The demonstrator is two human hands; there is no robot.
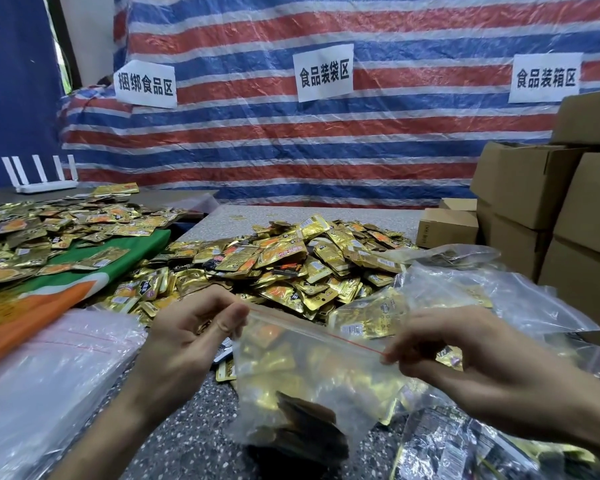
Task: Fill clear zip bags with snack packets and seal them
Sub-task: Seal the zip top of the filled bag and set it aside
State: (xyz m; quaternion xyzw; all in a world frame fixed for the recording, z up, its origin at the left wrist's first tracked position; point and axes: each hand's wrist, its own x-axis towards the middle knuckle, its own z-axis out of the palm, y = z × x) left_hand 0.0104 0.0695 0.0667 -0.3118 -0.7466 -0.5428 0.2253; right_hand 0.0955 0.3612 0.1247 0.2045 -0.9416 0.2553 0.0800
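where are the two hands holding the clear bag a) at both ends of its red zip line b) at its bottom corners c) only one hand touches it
A: the left hand pinches the bag at the left end of its red zip line, and the right hand pinches the right end.

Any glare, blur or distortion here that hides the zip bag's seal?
Head view: soft even light, no hard shadows; wide-angle bowing tilts the cardboard boxes; glare on the gold packet pile; the film of the zip bag hazes its contents, but its red seal line reads clearly between the left hand and right hand.
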